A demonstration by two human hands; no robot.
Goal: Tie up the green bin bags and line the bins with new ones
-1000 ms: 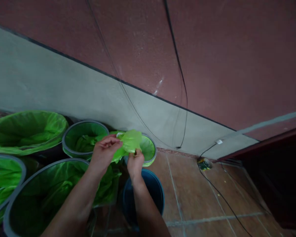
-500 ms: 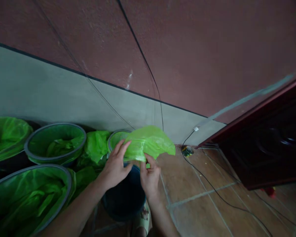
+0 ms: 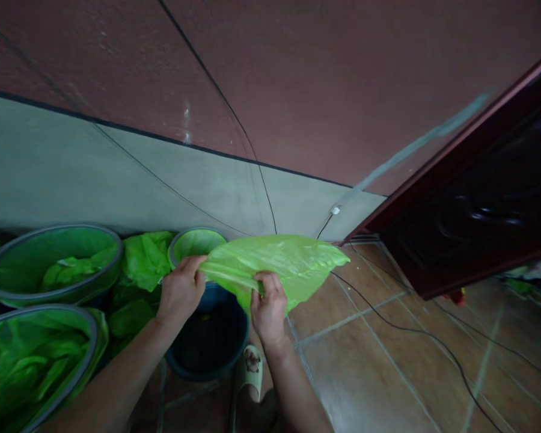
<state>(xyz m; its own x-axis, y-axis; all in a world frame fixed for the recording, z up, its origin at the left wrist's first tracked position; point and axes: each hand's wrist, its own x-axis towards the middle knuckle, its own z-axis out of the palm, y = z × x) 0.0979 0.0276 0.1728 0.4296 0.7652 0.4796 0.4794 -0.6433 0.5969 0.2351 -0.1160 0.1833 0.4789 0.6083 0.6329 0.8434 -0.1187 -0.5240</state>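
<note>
A thin green plastic bag (image 3: pixel 293 261) is stretched sideways between my two hands. My left hand (image 3: pixel 183 288) is closed on its left end, fingers pinching the gathered edge. My right hand (image 3: pixel 269 304) pinches the bag's lower edge near its middle, and the rest spreads out to the right in the air. Below and between the hands stands a dark blue bucket (image 3: pixel 207 343) with no liner over its rim; its inside is in shadow.
Bins lined with green bags, a large one (image 3: pixel 49 288), another in front (image 3: pixel 31 361) and a smaller one (image 3: pixel 196 240), stand along the wall at left. Black cable (image 3: pixel 397 329) crosses the tiled floor (image 3: pixel 360 373) at right, near a dark red door (image 3: pixel 469 198).
My left hand has gone from open fingers against the bag to a closed grip, moving left. The bag is pulled out wider and flatter. The view has shifted to the right.
</note>
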